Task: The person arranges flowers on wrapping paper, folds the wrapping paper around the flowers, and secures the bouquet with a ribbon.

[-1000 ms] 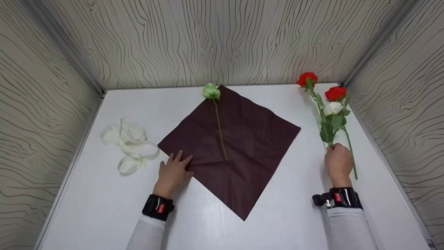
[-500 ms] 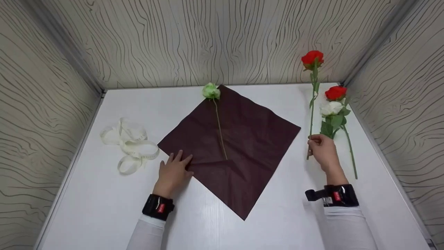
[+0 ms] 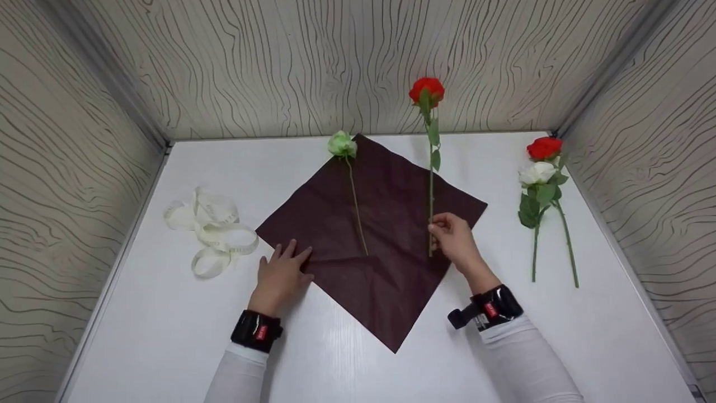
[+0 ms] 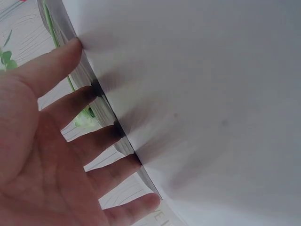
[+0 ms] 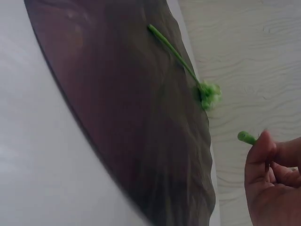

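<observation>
1. Just carried the red rose (image 3: 427, 92) leftward in the right hand (image 3: 456, 238), away from the other red rose (image 3: 544, 148) and the white rose (image 3: 537, 173), to over the right part of the dark sheet (image 3: 397, 235).
2. Half a second ago, held it upright just right of the sheet; a second ago, had it low among the other two.
3. Now grasping it by the lower stem, pinched between thumb and curled fingers, bloom against the back wall (image 3: 279, 67). Judging by the right wrist view, stem end (image 5: 246, 137) clear of the sheet.
4. Keeping the left hand (image 3: 281, 282) in place: gripping nothing, fingers spread, resting on the sheet's near left edge.
5. Left undisturbed: the pale green flower (image 3: 342, 144), stem across the sheet, and the ribbon (image 3: 218, 235), looped on the worktop (image 3: 335, 358) at the left.
6. Uncovered by the right hand's departure: the white rose's stem, beside the other red rose's.
7. In effect, seems to bring a second flower to the sheet, right of the green one and not yet laid down; leaves two at the far right.
</observation>
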Demonstrator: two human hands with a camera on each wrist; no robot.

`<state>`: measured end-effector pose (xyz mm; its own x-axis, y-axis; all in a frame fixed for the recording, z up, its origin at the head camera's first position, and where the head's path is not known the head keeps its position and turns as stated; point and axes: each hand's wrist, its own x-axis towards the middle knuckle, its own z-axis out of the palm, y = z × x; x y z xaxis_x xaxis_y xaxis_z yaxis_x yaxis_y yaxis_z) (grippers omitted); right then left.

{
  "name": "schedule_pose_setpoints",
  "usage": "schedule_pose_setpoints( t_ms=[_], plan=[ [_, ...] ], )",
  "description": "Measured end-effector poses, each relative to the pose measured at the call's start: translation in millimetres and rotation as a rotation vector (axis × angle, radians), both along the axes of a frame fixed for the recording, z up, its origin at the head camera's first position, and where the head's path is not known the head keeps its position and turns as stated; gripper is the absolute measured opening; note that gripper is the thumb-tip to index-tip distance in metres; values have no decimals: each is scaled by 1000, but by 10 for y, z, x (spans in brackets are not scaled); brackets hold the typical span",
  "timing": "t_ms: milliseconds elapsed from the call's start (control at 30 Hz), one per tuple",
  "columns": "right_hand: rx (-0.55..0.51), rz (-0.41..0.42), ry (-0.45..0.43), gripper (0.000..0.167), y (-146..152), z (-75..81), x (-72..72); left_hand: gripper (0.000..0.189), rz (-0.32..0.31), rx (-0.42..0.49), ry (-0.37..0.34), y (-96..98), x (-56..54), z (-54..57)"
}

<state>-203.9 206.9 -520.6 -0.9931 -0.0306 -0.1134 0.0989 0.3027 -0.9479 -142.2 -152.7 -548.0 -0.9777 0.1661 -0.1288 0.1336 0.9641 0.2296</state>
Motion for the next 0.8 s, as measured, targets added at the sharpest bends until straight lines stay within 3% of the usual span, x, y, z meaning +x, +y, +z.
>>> schedule_pose_setpoints(
  t_ms=[233,467,800],
  plan=[
    [51,32,73,21,-454,-80,-84,56,-3,-1,20,13,-5,10],
    [17,74,-22,16,-704,-231,-151,57,-6,5,22,17,-1,28],
    [72,68,-24,14,-789,-379,-257,57,-3,19,20,1,11,17]
  ],
)
